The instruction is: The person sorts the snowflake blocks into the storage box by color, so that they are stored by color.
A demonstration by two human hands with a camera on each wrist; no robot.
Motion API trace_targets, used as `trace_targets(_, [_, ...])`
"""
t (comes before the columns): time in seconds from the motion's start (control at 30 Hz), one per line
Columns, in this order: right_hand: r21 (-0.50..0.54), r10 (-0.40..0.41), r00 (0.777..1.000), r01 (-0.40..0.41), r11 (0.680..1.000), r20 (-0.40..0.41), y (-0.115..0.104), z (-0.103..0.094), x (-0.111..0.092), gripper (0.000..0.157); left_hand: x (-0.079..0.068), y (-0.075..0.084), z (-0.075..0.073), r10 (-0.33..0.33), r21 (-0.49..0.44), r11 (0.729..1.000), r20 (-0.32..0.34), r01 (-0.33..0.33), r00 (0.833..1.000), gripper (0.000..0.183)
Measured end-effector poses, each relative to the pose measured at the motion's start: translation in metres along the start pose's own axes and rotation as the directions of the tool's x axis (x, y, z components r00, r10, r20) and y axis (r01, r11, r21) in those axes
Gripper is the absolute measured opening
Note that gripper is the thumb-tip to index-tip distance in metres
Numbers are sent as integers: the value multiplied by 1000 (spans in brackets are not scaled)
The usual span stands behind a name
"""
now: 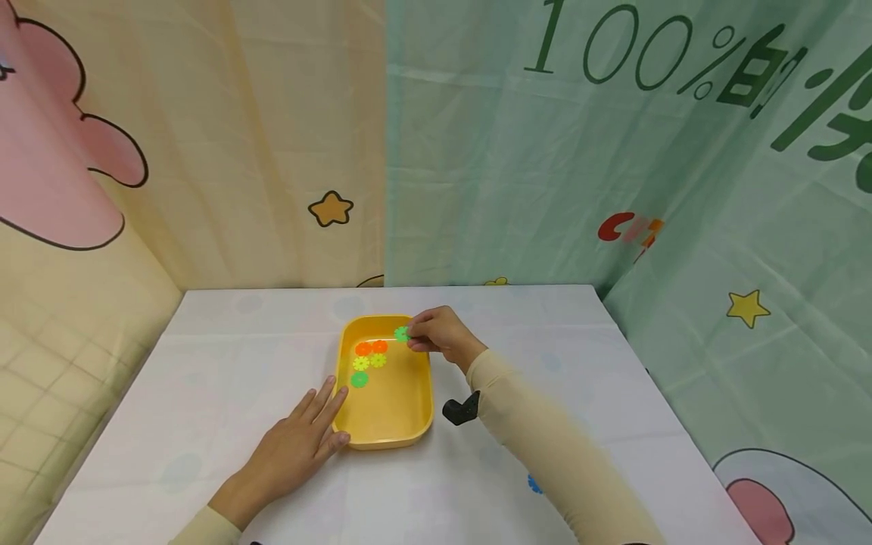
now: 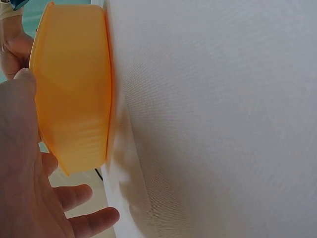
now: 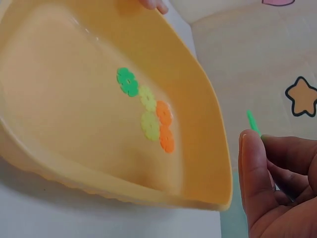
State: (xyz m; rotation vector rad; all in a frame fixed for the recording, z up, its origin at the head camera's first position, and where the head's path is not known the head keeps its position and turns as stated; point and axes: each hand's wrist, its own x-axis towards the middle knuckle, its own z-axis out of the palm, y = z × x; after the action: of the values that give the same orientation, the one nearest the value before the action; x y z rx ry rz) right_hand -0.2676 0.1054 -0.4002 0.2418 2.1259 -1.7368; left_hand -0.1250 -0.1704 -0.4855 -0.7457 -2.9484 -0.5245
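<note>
My right hand pinches a green snowflake disc between thumb and fingers at the far right corner of a yellow tray. In the right wrist view this disc shows edge-on above the fingertips. My left hand rests its straight fingers and thumb on the tray's left rim; the left wrist view has the thumb at the rim. Inside the tray lie two orange discs, two yellow discs and one green disc, grouped toward the left.
A blue disc lies on the white table, partly hidden by the right sleeve. A black device is fixed at the right wrist. Printed curtains stand behind the table.
</note>
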Motion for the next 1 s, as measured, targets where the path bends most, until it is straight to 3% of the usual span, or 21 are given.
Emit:
trace_targets(0.33, [-3, -38, 998, 38, 999, 41, 7, 28, 2, 12, -1, 1, -2, -1, -2, 1000, -5, 1, 1000, 70])
trace_targets(0.53, [-136, -39, 999, 42, 990, 25, 14, 45, 4, 7, -2, 1, -2, 4, 2, 1000, -5, -4, 1000, 70])
trace_targets(0.83, [-325, -17, 999, 0, 946, -47, 16, 64, 7, 8, -2, 1, -3, -5, 2, 1000, -1, 5, 1000, 70])
trace_targets(1.0, [-464, 37, 996, -69, 883, -79, 19, 71, 17, 13, -2, 1, -3, -5, -1, 1000, 3, 5, 1000, 70])
